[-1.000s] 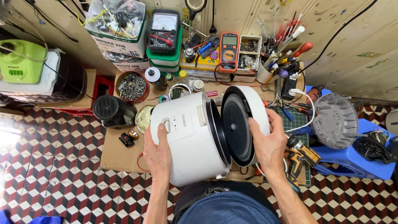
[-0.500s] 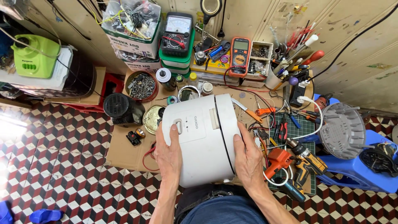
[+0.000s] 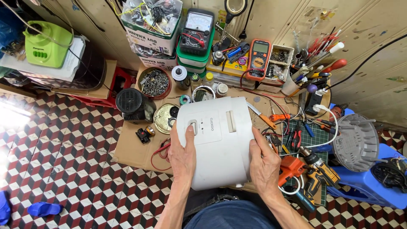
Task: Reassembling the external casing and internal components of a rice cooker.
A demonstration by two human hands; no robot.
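Observation:
A white rice cooker (image 3: 218, 140) lies on its side in front of me, its lid shut and its front panel facing up. My left hand (image 3: 183, 153) grips its left side, thumb resting by the small button on the panel. My right hand (image 3: 265, 163) clasps its right side. The cooker rests over a piece of cardboard (image 3: 131, 144) on the tiled floor, close to my lap.
A bowl of screws (image 3: 154, 82), a black motor (image 3: 133, 105) and a round tin (image 3: 165, 118) lie left of the cooker. Multimeters (image 3: 259, 57), tool cups and boxes line the wall. A cordless drill (image 3: 316, 171), pliers, a green mat and a blue stool (image 3: 364, 186) sit right.
The cooker's lid, open a second ago, is now shut. The cooker has turned so its panel faces up, and both hands have shifted onto its sides.

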